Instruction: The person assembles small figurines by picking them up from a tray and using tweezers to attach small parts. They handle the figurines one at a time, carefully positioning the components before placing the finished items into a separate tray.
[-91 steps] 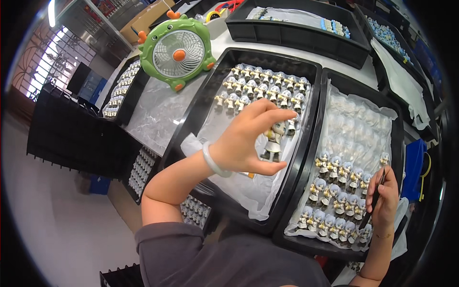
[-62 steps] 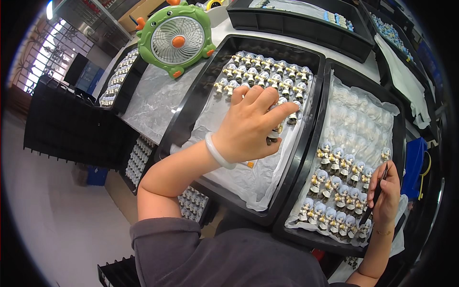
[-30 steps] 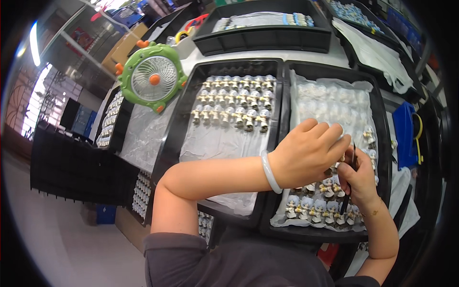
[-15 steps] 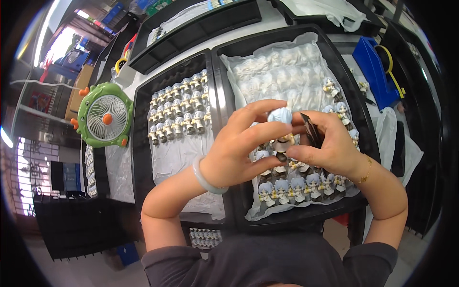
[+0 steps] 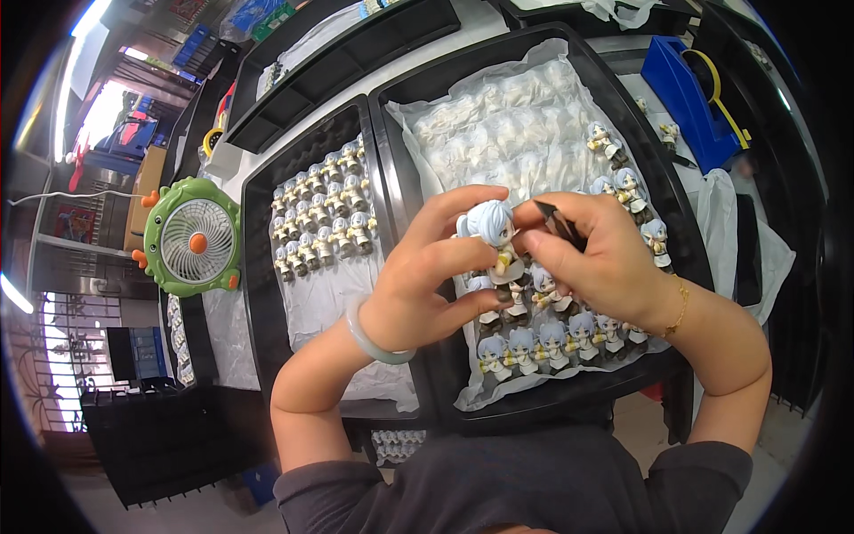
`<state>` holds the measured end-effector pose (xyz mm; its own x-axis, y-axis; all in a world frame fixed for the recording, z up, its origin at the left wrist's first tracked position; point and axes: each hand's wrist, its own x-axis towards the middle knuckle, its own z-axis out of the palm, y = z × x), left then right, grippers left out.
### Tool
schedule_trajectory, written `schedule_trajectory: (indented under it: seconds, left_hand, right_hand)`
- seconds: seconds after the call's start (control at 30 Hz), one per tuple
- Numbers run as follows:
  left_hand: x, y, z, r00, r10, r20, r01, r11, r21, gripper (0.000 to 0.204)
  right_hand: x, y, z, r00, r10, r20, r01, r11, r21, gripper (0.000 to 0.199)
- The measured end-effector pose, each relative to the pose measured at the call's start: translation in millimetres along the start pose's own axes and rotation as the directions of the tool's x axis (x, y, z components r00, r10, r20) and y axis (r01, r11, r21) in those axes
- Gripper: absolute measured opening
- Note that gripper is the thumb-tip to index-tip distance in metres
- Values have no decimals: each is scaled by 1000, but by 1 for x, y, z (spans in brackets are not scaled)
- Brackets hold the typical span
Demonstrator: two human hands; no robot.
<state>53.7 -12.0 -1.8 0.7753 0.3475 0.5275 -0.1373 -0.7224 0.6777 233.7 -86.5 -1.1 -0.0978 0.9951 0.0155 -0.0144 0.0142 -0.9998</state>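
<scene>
My left hand [image 5: 412,283] is closed round a small chibi figurine [image 5: 488,222] with pale blue hair and a white-and-gold outfit, its head up between finger and thumb. Its face is turned to the right, toward my other hand. My right hand [image 5: 614,262] grips a thin black pointed tool [image 5: 560,224] that looks like tweezers, while its thumb and fingertips come up against the figurine's side. Part of the tool is hidden in the palm. Beneath both hands, rows of matching figurines [image 5: 553,342] lie on a plastic sheet in the right black tray [image 5: 689,267].
Left of it, another black tray [image 5: 258,294] holds rows of figurines [image 5: 322,203]. A green animal-shaped fan [image 5: 197,233] stands at the far left. At the right are a blue tape dispenser [image 5: 689,107] and a loose figurine [image 5: 669,134]. A divided black tray [image 5: 347,71] lies behind.
The figurine has moved slightly left and been turned, so its head and side now show more clearly. My right fingertips have come in closer against it. The whole view has shifted a little.
</scene>
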Motion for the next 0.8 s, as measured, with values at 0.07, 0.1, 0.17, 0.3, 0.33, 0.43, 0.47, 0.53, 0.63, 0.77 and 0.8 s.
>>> schedule_trajectory:
  seconds: [0.07, 0.1, 0.17, 0.3, 0.33, 0.43, 0.47, 0.53, 0.63, 0.77, 0.8]
  left_hand:
    - [-2, 1, 0, 1000, -13, -4, 13, 999, 41, 42]
    - [-3, 2, 0, 1000, -24, -11, 24, 997, 73, 42]
    - [-4, 3, 1, 1000, -29, -8, 30, 989, 145, 42]
    - [-7, 3, 6, 999, -15, -28, 21, 975, 223, 42]
    - [-6, 4, 6, 999, -34, -36, 41, 977, 210, 43]
    - [-7, 5, 5, 998, -30, -47, 40, 978, 207, 45]
    - [-7, 5, 4, 999, -18, -49, 28, 977, 212, 47]
    - [-6, 4, 2, 999, -9, -45, 17, 983, 185, 50]
    - [-7, 3, 1, 999, -17, -36, 23, 985, 169, 53]
    - [-8, 0, 2, 999, -11, -33, 16, 987, 160, 54]
    - [-8, -1, 1, 999, -2, -45, 10, 985, 175, 54]
  right_hand:
    - [0, -6, 1, 997, 73, -11, -73, 995, 71, 23]
    - [0, -4, 0, 1000, 25, 15, -26, 999, 25, 24]
    - [-2, 0, -2, 996, -71, 62, 75, 995, -69, 25]
    - [-2, -1, 3, 999, -36, 17, 38, 993, -115, 29]
    - [-1, 2, 4, 999, -38, 18, 39, 995, -92, 29]
    - [-1, -4, 2, 999, -17, 40, 22, 991, -130, 31]
    - [-2, -7, 1, 999, -6, 51, 14, 987, -160, 31]
    - [-2, -8, 2, 998, -23, 53, 32, 982, -184, 32]
    - [-2, -7, 2, 998, -42, 47, 51, 975, -214, 34]
    - [-3, -5, 0, 998, -40, 44, 49, 970, -238, 35]
    - [-2, -5, 0, 996, -64, 57, 74, 982, -175, 35]
